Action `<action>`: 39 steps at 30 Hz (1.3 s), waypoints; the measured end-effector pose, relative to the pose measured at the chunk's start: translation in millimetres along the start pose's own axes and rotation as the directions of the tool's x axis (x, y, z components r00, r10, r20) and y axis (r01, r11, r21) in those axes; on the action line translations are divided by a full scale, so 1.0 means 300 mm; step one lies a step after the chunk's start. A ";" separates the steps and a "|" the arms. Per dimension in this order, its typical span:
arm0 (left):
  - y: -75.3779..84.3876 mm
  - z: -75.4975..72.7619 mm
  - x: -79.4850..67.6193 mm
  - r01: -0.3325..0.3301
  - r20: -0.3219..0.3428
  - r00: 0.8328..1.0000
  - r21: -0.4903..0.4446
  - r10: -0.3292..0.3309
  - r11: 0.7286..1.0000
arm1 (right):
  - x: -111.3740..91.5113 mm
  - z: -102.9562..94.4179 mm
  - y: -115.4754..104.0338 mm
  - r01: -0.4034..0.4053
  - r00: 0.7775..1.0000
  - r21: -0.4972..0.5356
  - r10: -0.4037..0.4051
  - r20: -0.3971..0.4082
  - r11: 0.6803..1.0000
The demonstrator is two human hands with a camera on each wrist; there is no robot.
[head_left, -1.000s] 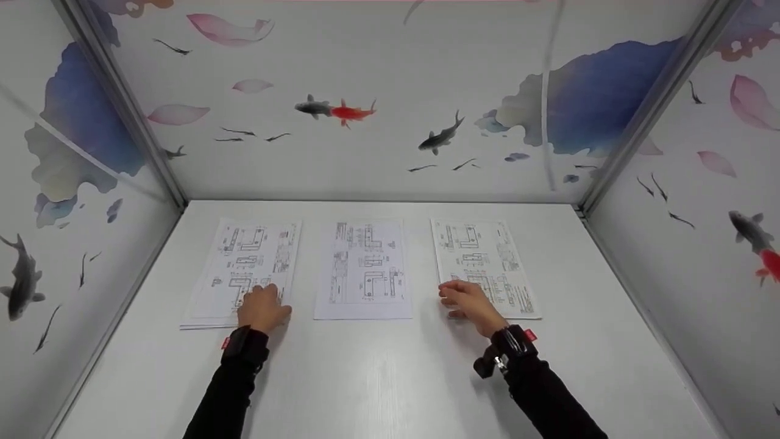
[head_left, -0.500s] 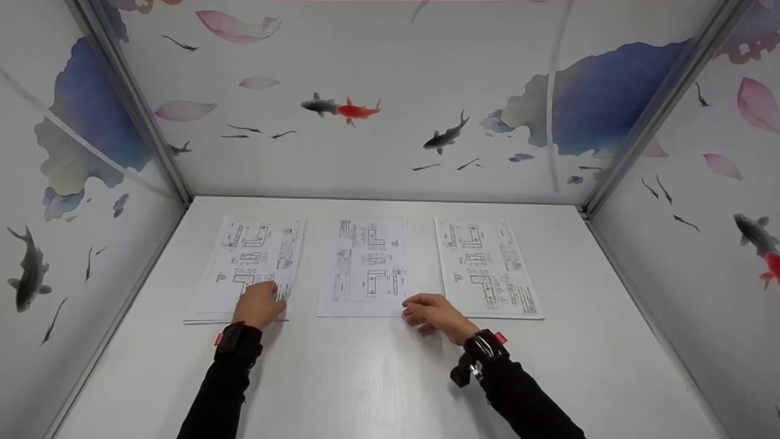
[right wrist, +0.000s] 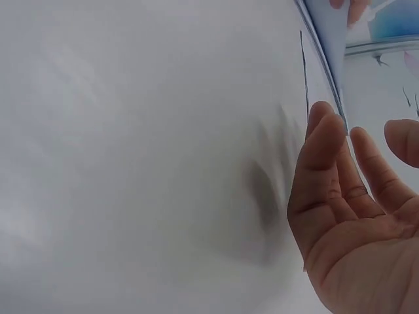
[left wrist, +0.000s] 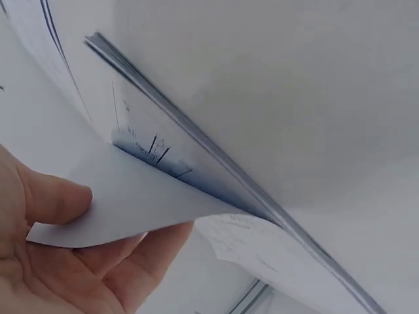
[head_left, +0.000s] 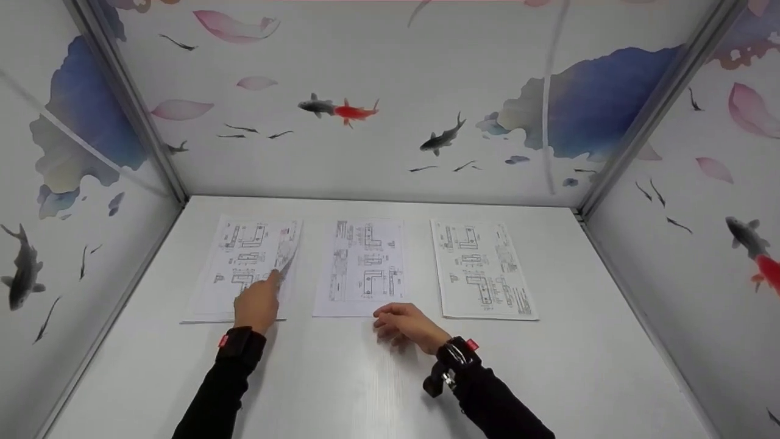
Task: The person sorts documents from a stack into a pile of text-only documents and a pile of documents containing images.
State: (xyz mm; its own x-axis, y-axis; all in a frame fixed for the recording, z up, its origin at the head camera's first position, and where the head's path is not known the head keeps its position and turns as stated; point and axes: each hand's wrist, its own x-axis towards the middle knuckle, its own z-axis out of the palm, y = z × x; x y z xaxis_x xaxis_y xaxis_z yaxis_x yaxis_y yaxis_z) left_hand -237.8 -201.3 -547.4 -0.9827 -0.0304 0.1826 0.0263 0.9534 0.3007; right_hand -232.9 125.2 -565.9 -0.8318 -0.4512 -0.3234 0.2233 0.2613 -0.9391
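Left hand [head_left: 256, 306] pinching 1 curled sheet [left wrist: 131, 196], left side of frame. My right hand [head_left: 411, 326] kinda loose, holding nothing, near middle drawing [head_left: 356, 259].

Seen from the person's place at six o'clock, the table [head_left: 365, 384] is stretching ahead, with the back wall [head_left: 365, 164] standing at twelve, the left wall [head_left: 109, 262] at nine and the right wall [head_left: 658, 292] at three. On the table, the left stack [head_left: 210, 280] is lying at eleven o'clock, the middle paper [head_left: 353, 268] at twelve and the right stack [head_left: 485, 268] at one, gaps separating them. The left hand [head_left: 256, 303] is pinching the left stack's top sheet [left wrist: 131, 203] near its four-o'clock edge. The right hand [head_left: 411, 325] is hovering over the table, just beside the middle paper's five-o'clock corner.
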 end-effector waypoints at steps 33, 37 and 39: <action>-0.009 0.029 -0.016 -0.118 0.025 0.993 0.057 0.116 0.991 | 0.054 0.101 -0.021 0.000 0.998 0.097 -0.007 0.069 0.995; 0.000 0.020 -0.013 -0.101 -0.003 0.995 0.055 0.101 0.993 | 0.061 0.123 -0.017 -0.015 0.997 0.151 0.005 0.071 0.988; 0.004 0.015 -0.016 -0.092 -0.043 0.995 0.078 0.095 0.993 | 0.065 0.139 -0.019 -0.023 0.997 0.175 0.010 0.078 0.984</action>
State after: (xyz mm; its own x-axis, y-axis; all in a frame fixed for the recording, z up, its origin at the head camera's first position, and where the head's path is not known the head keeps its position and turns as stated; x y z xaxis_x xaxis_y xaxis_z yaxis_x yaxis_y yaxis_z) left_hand -233.9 -198.5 -552.1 -0.9669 0.0476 0.2509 0.1021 0.9726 0.2090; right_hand -229.2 79.4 -571.8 -0.7876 -0.5136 -0.3404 0.3277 0.1186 -0.9373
